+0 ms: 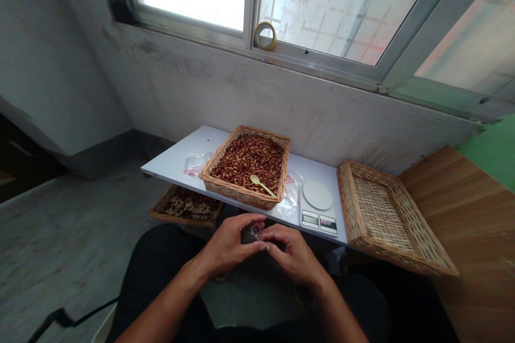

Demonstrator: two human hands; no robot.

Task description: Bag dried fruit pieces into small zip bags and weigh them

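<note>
We see a honey-tan wicker tray near the middle of the white board, heaped with brick-red and cream pieces under a pale yellow spoon. Toward the board's right end, a white scale carries black-framed displays, and beside it a straw-coloured wicker basket shows a checkered weave.

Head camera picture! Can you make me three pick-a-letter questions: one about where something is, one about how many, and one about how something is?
1. Where is the pale spoon? A in a basket, B on the scale, C on the windowsill.
2. How many wicker baskets show? A one, B two, C three.
3. How are the left hand and right hand? A far apart, B close together, C both on the shelf.

1 A: it lies on reddish-brown pieces.
2 C: that basket, one low at left, one at right.
3 B: they meet around something small and clear.
</note>
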